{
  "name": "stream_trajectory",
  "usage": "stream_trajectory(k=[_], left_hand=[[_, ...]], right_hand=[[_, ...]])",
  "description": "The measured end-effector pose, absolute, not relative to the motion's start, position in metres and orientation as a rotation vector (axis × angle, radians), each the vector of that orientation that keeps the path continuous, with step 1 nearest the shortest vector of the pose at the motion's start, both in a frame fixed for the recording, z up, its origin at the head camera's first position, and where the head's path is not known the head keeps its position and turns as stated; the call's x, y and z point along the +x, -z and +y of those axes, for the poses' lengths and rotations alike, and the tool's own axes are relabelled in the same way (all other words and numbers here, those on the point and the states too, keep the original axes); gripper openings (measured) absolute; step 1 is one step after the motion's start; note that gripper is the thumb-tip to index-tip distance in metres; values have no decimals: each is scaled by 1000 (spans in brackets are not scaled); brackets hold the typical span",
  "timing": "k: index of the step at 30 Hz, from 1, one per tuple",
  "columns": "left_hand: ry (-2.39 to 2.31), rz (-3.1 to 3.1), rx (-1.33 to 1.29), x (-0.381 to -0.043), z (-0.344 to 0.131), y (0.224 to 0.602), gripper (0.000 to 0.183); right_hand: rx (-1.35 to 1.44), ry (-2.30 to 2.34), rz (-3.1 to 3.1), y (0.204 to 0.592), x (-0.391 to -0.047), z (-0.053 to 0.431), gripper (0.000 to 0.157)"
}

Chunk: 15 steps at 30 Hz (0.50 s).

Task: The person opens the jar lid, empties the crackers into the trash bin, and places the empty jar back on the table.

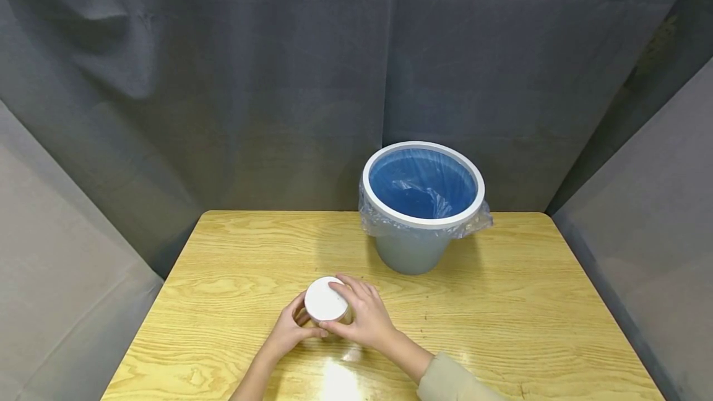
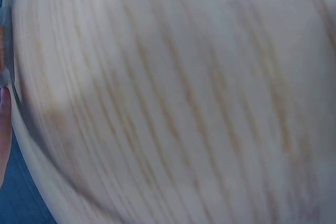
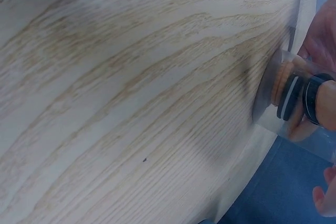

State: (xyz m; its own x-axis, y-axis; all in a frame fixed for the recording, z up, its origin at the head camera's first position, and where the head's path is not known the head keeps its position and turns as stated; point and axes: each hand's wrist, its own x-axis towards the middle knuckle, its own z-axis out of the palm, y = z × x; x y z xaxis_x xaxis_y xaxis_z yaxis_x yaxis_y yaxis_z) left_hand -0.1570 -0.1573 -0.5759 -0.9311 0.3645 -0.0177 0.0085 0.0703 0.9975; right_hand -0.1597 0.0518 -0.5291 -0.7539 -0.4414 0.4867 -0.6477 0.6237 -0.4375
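Note:
A clear jar (image 1: 347, 317) with a round white lid (image 1: 323, 299) stands on the wooden table, near its front middle. My left hand (image 1: 286, 329) curls round the jar's left side, thumb at the front. From the right, my right hand (image 1: 366, 319) grips the lid's edge, its thumb at the front and its fingers over the top and far side. Through the clear wall in the right wrist view, light and dark round cookies (image 3: 290, 97) show inside. Only a sliver of the jar (image 2: 6, 45) and a finger (image 2: 4, 132) appear in the left wrist view.
Behind and right of the jar, a bin (image 1: 412, 255) with a white rim and a clear plastic liner stands at the table's (image 1: 234, 289) back edge. Grey curtains (image 1: 278, 91) hang behind the table and at both sides.

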Motion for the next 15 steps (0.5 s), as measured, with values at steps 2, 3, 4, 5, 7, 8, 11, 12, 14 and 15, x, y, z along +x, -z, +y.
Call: stream_trajectory(k=[2,3,4,5,7,8,11,12,14,15], left_hand=[[-1940,2092,352,-158,-158,581,86],[-1941,2095,351,-159,-158,583,86],[-1945,2093,335,-159,-158,586,86],[-1945,2095,333,-160,-159,588,86],[-1947,2096,332,-161,-159,591,86],[-1951,2093,334,-161,-159,591,86],[-1958,2082,325,-161,-159,591,86],[-1958,2078,317,-161,-159,591,87],[-1958,2073,312,-161,-159,591,87],[-1957,2071,311,-161,-159,591,87]], right_hand=[[879,-874,-2507,529,-160,52,69],[882,-880,-2504,529,-160,52,69],[885,-881,-2502,530,-160,51,69],[889,-884,-2500,529,-160,51,69],[895,-896,-2498,529,-160,51,69],[896,-895,-2496,529,-160,51,69],[901,-910,-2496,529,-160,51,69],[903,-916,-2498,529,-160,51,69],[907,-927,-2498,529,-160,51,69],[911,-935,-2497,529,-160,52,69]])
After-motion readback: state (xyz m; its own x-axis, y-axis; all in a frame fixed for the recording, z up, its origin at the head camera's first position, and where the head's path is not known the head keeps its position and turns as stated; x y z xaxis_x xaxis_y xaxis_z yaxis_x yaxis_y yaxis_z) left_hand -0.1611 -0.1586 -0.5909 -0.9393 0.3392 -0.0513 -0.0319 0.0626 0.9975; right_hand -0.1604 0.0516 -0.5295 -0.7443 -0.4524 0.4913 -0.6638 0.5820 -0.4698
